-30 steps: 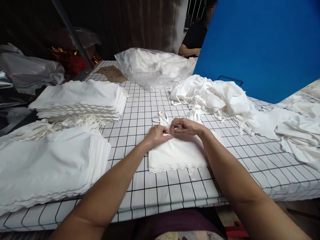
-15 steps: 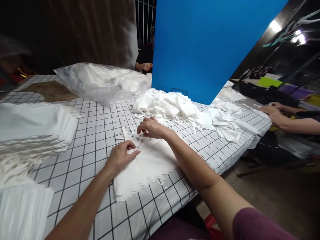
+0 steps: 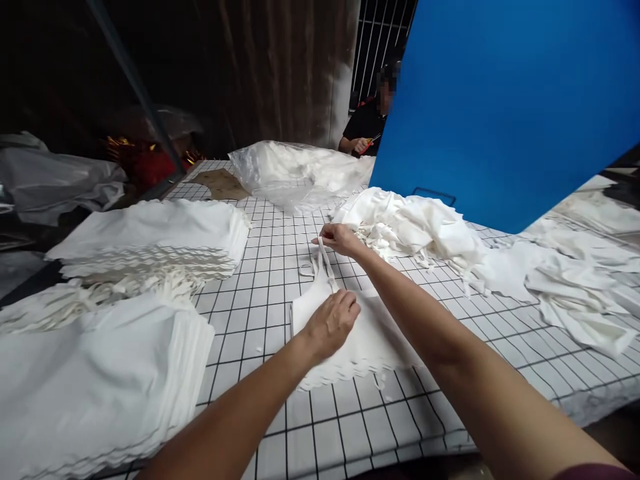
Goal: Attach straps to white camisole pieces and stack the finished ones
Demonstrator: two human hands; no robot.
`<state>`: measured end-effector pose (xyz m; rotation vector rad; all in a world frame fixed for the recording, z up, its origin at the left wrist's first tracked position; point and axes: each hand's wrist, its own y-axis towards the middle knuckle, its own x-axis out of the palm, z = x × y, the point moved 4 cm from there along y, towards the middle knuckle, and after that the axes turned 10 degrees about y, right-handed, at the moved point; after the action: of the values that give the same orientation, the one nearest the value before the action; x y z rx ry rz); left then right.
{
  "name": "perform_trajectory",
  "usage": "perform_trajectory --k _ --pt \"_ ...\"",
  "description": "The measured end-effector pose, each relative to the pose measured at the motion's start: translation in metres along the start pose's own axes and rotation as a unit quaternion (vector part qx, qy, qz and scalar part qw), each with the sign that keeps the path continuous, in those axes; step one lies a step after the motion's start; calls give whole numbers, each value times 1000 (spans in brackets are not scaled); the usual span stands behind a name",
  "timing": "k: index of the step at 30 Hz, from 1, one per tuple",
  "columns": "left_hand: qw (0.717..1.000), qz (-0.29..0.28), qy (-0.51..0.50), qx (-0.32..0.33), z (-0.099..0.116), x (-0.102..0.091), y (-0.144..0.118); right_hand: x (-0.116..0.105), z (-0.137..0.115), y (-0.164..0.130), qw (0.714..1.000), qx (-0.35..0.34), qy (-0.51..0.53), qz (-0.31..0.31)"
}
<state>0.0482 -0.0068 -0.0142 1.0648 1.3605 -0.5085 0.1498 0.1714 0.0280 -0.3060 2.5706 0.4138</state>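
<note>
A white camisole (image 3: 367, 340) with thin straps and a scalloped hem lies flat in front of me, its hem toward me. My right hand (image 3: 340, 240) pinches the top of a strap (image 3: 325, 259) and draws it away from me, off the table. Lower down, my left hand (image 3: 333, 323) is closed with bent fingers on the upper part of the camisole; its fingertips are partly hidden. Another strap loop lies loose left of the raised one.
Stacked white garments (image 3: 150, 233) fill the left side. Beyond my right arm lies a heap of white garments (image 3: 415, 220), beside a large blue board (image 3: 500, 113). A plastic bag (image 3: 300, 170) lies farther back, near a person (image 3: 367, 130) holding a red-handled tool.
My right hand has drawn the strap out away from me. My left hand has moved onto the camisole body. The view has swung left, showing more of the stacks.
</note>
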Motion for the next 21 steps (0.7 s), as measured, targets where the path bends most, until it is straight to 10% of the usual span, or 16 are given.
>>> perform_trajectory --k 6,13,17,21 --pt "998 -33 -24 -50 -5 13 -7 23 30 10 984 39 169 48" --pt "992 -82 -72 -70 -10 17 -6 33 37 7 991 31 129 7" --pt "993 -63 -53 -81 -13 13 -5 3 33 -17 999 27 42 12" --pt "997 -13 -34 -71 -16 15 -4 -73 36 -92 981 88 -140 104"
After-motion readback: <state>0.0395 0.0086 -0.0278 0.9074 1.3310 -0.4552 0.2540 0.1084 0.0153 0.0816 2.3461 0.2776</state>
